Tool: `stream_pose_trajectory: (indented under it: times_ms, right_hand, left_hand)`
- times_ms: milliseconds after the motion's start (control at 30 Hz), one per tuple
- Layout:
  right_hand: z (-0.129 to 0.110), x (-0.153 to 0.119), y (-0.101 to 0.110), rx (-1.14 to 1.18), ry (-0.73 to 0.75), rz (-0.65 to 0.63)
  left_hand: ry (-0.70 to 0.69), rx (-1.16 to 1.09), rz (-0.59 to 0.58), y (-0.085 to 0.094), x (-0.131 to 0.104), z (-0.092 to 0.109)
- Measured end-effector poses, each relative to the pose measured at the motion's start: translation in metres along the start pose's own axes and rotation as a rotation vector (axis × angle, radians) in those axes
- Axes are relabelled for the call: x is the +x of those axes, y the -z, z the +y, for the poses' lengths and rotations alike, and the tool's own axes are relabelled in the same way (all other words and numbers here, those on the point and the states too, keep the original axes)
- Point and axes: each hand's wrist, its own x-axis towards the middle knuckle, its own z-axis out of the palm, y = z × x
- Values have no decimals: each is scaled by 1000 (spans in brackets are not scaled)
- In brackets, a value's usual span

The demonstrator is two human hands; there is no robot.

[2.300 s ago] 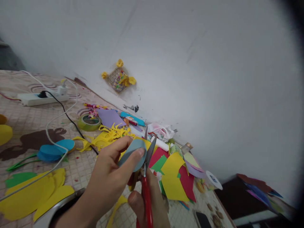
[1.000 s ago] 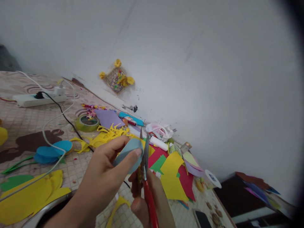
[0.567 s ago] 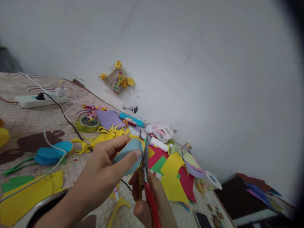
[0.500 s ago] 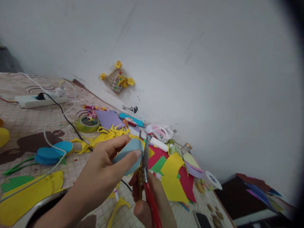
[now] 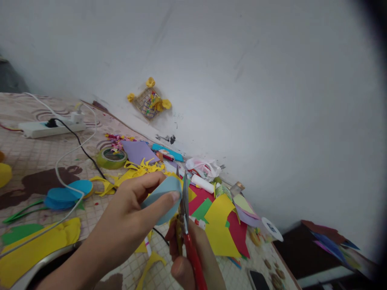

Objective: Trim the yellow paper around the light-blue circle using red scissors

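Head view is showing the left hand point(image 5: 130, 219) pinching the blue paper point(image 5: 161, 197) while the right hand point(image 5: 190, 257) is squeezing red scissors point(image 5: 187, 225), best turning slowly.

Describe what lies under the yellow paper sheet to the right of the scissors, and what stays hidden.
Under the yellow paper sheet lie a red sheet and a green sheet, their edges showing around it. How far they reach beneath it, and anything else below, is covered.
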Motion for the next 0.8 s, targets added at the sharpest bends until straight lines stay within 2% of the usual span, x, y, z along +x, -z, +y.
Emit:
stream_pose_trajectory:
  times_ms: [67, 200, 367, 500, 800]
  right_hand:
    - [2, -2, -1, 8, 34, 40]
    - [1, -6, -3, -18, 88, 29]
    - [-3, -12, -5, -32, 19, 81]
    - [-2, -10, -2, -55, 31, 8]
    - [27, -15, 6, -52, 95, 40]
  left_hand:
    - [-8, -2, 7, -1, 0, 0]
    - [-16, -14, 13, 0, 0, 0]
    - [-16, -37, 19, 0, -1, -2]
    - [-16, -43, 6, 0, -1, -1]
    - [2, -103, -18, 1, 0, -6]
